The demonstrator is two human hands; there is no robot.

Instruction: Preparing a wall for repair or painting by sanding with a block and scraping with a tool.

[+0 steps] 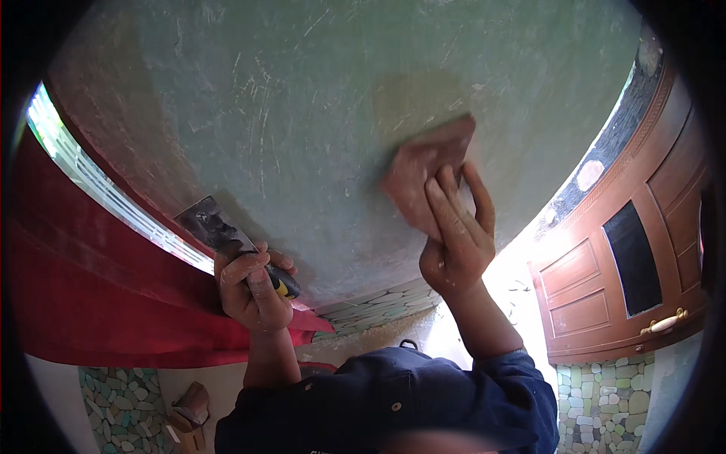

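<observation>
A scratched, grey-green wall fills the upper view, with pale scrape marks and brownish patches. My right hand presses a folded, reddish-brown sheet of sandpaper against it, fingers stretched over the sheet; the sheet's edges are a little blurred. Lower and to the left, my left hand is wrapped round the black and yellow handle of a putty knife. Its smeared metal blade points up and left, close to the wall; whether it touches cannot be made out. Pale dust marks the fingers.
A red curtain hangs at the left beside a bright louvred window. On the right stands a brown panelled door with a light handle. Stone-patterned cladding runs below the wall. A brown object lies at the lower left.
</observation>
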